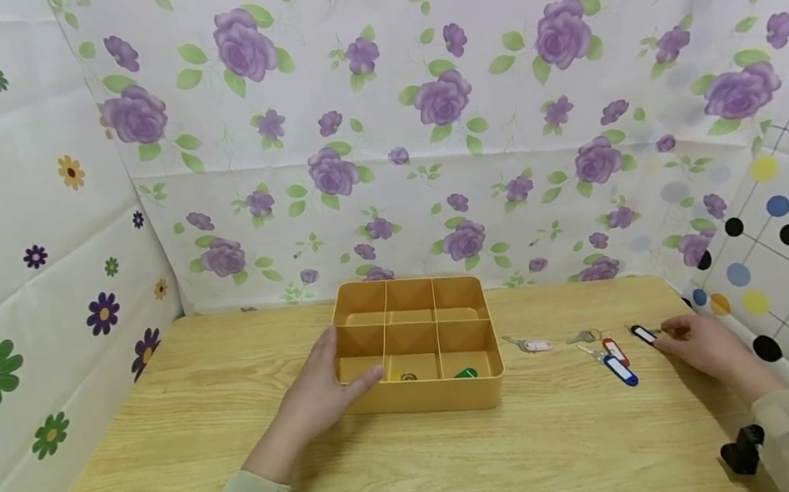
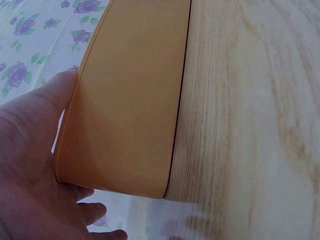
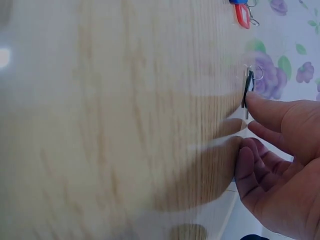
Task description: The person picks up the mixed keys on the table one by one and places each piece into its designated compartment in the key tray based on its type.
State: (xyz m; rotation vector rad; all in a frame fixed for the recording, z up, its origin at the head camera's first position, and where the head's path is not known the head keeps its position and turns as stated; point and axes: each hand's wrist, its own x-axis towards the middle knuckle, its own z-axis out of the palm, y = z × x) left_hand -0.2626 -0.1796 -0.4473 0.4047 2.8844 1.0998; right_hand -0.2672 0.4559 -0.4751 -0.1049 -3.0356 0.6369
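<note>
Black key tag (image 1: 643,334): sound handling probably calls for thumb and forefinger to meet across its narrow edges, lifting it level and without dragging. It lies at the fingertips of the right hand (image 1: 708,353), on that hand's inward side; the thumb overlaps it in the right wrist view, but whether the pinch is closed cannot be told. Farther inward from this hand lie the red tag (image 1: 611,347) and blue tag (image 1: 621,371). The left hand (image 1: 313,396) grips the orange organizer (image 1: 431,399) beside it by a near corner.
</note>
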